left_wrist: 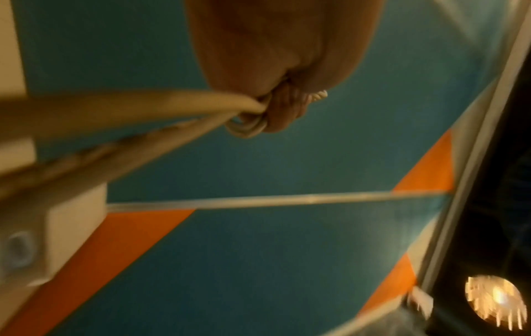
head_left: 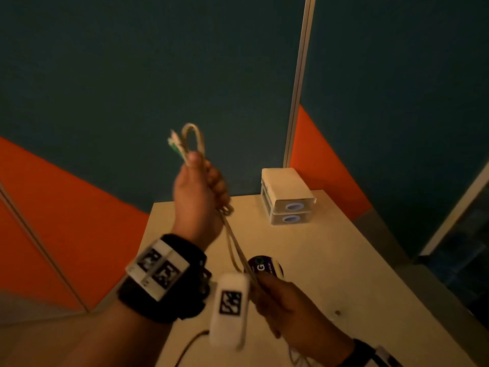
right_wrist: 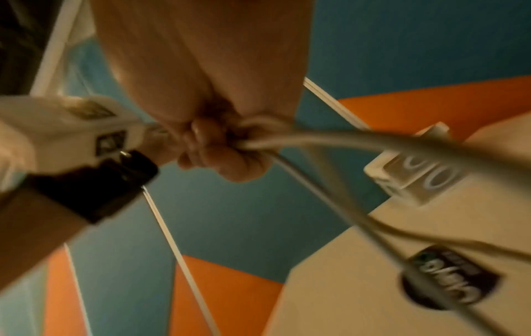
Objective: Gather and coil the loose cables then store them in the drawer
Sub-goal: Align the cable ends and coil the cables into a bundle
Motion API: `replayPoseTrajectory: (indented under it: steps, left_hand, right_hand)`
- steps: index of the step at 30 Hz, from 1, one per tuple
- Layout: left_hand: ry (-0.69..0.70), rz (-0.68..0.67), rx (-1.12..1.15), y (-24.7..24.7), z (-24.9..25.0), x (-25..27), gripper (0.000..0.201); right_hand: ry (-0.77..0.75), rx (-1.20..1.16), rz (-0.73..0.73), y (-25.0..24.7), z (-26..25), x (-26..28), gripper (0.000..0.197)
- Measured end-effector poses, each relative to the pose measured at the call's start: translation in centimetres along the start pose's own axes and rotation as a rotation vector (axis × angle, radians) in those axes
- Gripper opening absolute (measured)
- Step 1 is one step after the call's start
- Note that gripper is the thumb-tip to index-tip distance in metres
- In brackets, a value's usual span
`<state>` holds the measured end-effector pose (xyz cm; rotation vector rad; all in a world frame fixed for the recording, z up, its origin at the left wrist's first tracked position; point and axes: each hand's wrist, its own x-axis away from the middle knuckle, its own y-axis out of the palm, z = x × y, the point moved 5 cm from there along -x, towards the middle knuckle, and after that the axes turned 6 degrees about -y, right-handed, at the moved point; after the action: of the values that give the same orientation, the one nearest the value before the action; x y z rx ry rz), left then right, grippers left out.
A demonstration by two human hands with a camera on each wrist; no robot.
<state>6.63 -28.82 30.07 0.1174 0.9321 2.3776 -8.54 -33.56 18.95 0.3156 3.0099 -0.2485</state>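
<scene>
A white cable (head_left: 232, 239) is stretched between both hands above the beige table (head_left: 330, 260). My left hand (head_left: 201, 186) is raised and grips several folded loops of it, with a loop and the plug ends (head_left: 174, 141) sticking up past the thumb. In the left wrist view the curled fingers (left_wrist: 284, 109) hold the loops (left_wrist: 247, 127). Two strands run down to my right hand (head_left: 277, 295), which grips them low near the table. The right wrist view shows those fingers (right_wrist: 215, 147) closed round the cable (right_wrist: 330, 141). A white two-drawer unit (head_left: 288, 197) stands at the table's back, both drawers closed.
A dark round sticker (head_left: 264, 266) lies on the table under the strands. A black cable (head_left: 190, 343) trails over the front left edge, and thin white cable (head_left: 293, 358) lies by my right wrist. Teal and orange partition panels (head_left: 132, 75) stand behind the table.
</scene>
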Motion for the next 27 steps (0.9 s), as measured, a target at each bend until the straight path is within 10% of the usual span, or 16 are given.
replayPoseTrajectory:
  steps: [9,18,24,27]
  left_hand:
    - [-0.320,-0.205,-0.243,-0.2,-1.1,2.0,0.029]
    - [-0.446,-0.328,-0.307,2.2,-4.3,5.9,0.033]
    - [-0.465,-0.311,-0.326,1.8,-4.6,5.9,0.057]
    - [-0.498,-0.317,-0.361,1.5,-5.1,5.9,0.038]
  right_hand:
    - [-0.209,0.414,0.501,-10.2,-5.4,-1.3,0.017]
    - [-0.559,0.650,0.473,-8.8,-13.1,-5.8,0.016]
    - [-0.544,0.676,0.452,-7.8,-12.6,-6.6,0.014]
    - [-0.547,0.689,0.448,-7.0,-12.1,-6.4,0.014]
